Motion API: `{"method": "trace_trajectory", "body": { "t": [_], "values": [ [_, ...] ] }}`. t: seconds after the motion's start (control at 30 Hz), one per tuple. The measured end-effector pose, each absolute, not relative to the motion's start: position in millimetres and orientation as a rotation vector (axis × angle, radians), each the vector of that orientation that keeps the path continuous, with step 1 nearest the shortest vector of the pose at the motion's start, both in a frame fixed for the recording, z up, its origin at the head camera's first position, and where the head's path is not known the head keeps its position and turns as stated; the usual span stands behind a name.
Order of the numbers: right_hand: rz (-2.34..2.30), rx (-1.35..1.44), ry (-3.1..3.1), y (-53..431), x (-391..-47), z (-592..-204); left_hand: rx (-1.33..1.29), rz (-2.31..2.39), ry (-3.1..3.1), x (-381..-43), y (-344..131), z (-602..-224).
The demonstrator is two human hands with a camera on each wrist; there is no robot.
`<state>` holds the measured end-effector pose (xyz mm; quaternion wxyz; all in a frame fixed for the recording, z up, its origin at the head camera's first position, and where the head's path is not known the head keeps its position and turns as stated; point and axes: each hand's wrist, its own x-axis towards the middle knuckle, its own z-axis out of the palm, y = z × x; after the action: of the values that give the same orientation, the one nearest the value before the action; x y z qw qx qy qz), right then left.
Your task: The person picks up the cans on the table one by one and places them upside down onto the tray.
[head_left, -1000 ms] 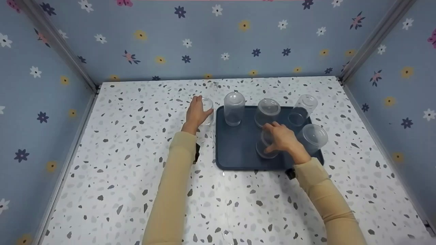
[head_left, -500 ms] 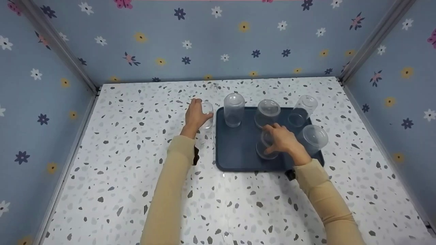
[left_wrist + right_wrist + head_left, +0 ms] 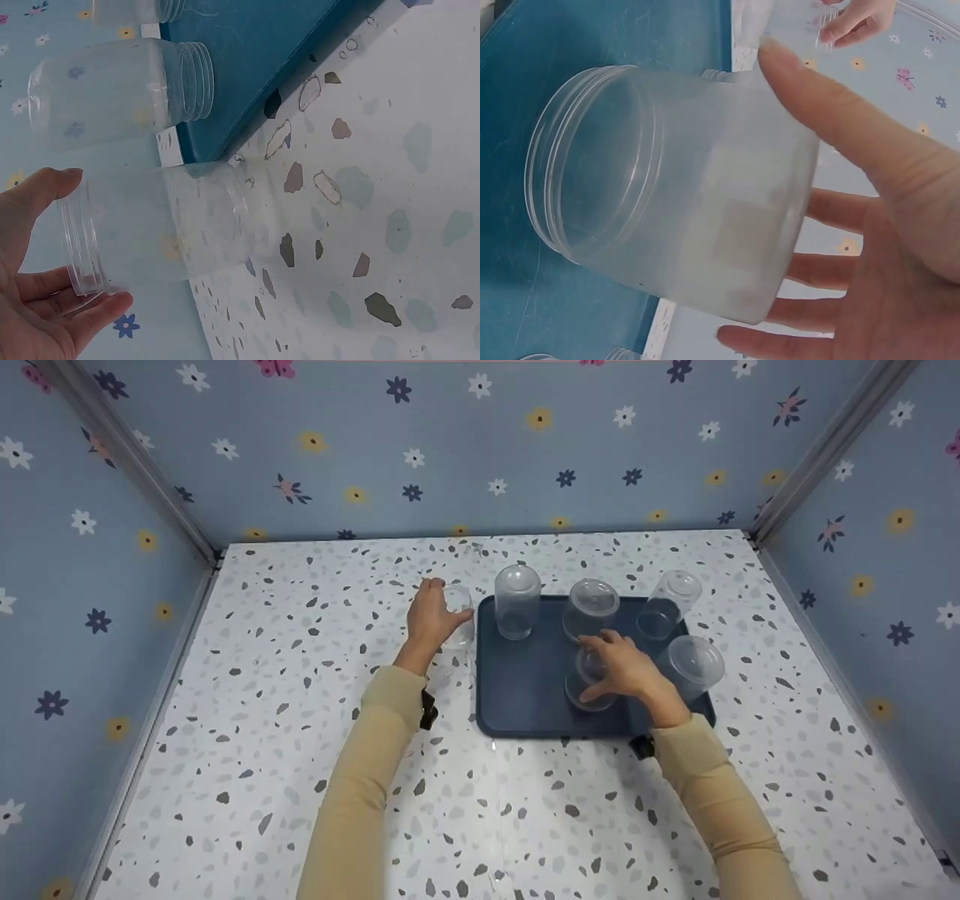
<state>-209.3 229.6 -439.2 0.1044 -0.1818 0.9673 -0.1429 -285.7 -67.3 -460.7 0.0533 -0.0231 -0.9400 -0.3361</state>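
My left hand (image 3: 433, 619) grips a clear plastic jar (image 3: 172, 225) around its threaded mouth, just left of the blue tray (image 3: 517, 697). This jar stands mouth up; whether its base touches the table I cannot tell. On the tray, my right hand (image 3: 622, 667) has thumb and fingers around a cloudy, wider jar (image 3: 697, 195) near its base, which faces up. The threaded mouth of that jar points down at the tray. Its far side, with part of the fingers, shows only dimly through the plastic.
Upside-down clear jars stand on the tray: a tall one (image 3: 517, 600) at the back left, a wide one (image 3: 591, 607) at the back middle, a slim one (image 3: 671, 600) at the back right and a cloudy one (image 3: 694, 664) at the right. A flowered wall (image 3: 487, 442) closes the back.
My left hand has come slightly nearer with its jar, which sits a little lower beside the tray. The right hand and the jars on the tray have not visibly moved.
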Motion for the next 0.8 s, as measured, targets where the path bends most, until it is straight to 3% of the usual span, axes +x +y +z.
{"method": "trace_trajectory", "body": {
  "t": [0.8],
  "values": [
    [-1.061,-0.72,2.95,210.5,-203.8,-441.8,-0.194,-1.179,-2.661,-251.4,-66.1,-449.6]
  ]
}}
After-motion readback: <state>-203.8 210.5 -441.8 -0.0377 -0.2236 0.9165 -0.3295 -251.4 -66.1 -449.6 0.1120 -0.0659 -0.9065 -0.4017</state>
